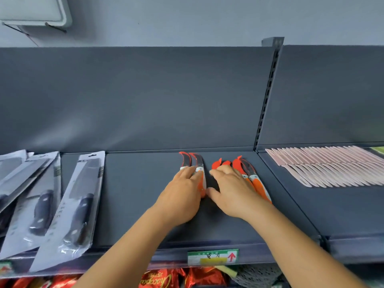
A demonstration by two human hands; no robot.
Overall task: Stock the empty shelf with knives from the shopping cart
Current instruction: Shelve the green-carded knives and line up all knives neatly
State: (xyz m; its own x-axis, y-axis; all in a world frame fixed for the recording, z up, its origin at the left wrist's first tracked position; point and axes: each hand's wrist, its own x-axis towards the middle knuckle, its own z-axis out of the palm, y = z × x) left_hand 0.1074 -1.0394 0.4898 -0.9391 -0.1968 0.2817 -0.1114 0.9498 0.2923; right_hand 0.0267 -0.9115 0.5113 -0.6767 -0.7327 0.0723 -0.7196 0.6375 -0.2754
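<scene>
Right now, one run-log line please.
left hand on curved orange knives | right hand on second bunch | shelf part stocked

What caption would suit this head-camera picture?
Both hands, left and right, arrange orange-handled curved knives on a dark shelf.

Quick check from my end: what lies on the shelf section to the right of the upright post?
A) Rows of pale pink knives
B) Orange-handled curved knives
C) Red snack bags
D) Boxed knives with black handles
A: rows of pale pink knives fill the section right of the upright post, while the orange-handled curved knives lie left of it under the hands, and the black-handled packaged knives sit far left.
</scene>
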